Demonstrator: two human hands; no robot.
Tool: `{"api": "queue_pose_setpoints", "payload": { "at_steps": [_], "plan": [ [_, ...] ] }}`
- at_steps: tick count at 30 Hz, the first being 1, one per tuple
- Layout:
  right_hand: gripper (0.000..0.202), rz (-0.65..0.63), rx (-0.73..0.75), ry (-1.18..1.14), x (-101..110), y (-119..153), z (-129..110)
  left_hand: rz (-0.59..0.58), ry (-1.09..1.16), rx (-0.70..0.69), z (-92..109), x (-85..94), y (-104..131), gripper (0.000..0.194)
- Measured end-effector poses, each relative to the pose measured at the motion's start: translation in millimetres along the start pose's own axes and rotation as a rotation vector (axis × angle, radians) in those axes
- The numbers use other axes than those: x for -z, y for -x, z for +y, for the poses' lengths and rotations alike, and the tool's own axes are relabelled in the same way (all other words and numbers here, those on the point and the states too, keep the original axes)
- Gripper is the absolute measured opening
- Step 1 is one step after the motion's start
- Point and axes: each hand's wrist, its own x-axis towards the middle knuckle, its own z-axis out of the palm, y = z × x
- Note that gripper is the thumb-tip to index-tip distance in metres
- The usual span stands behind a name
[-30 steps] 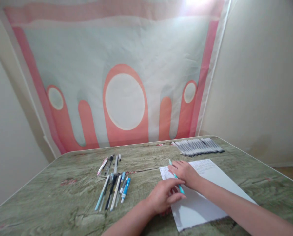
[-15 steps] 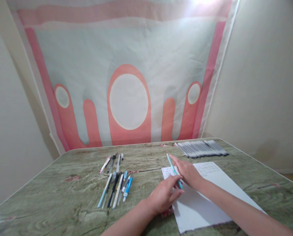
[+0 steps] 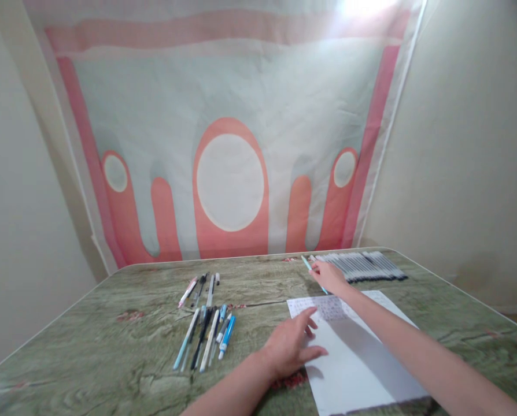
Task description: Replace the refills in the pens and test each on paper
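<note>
A light teal pen (image 3: pixel 306 263) is gripped in my right hand (image 3: pixel 330 278), just past the far edge of a white sheet of paper (image 3: pixel 358 358). Small handwriting covers the top part of that sheet. My left hand (image 3: pixel 287 349) hovers at or rests on the sheet's left edge, fingers apart and holding nothing. To the right of the pen lies a long row of clear pens with dark ends (image 3: pixel 362 267), side by side near the table's far edge.
On the left of the wood-patterned table (image 3: pixel 102 346) lies a cluster of mixed pens (image 3: pixel 206 341), with a blue-and-white pen (image 3: pixel 226 336) at its right. A smaller group of pens (image 3: pixel 200 289) sits behind it. A patterned cloth (image 3: pixel 228 75) hangs beyond the table.
My right hand has carried the teal pen away from my left hand, up towards the row of pens. My left hand has let go of the pen and its fingers have spread.
</note>
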Motion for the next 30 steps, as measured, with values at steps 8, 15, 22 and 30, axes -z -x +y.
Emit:
{"api": "queue_pose_setpoints", "payload": {
  "at_steps": [8, 15, 22, 30],
  "plan": [
    [0.024, 0.057, -0.062, 0.279, -26.3, -29.6, 22.2, -0.049, -0.156, -0.046, 1.1, 0.3, 1.7, 0.065],
    [0.023, 0.067, -0.057, 0.386, -33.6, -32.5, 35.3, -0.073, -0.180, -0.034, 5.1, 1.9, 1.9, 0.065],
    [0.023, 0.071, -0.052, 0.419, -34.8, -29.0, 43.5, -0.114, -0.211, -0.026, 9.7, 4.7, 2.1, 0.059],
    [0.028, 0.185, 0.010, 0.443, -26.7, -17.0, 23.7, -0.215, -0.533, 0.393, 13.6, 64.3, 3.6, 0.032]
  ]
}}
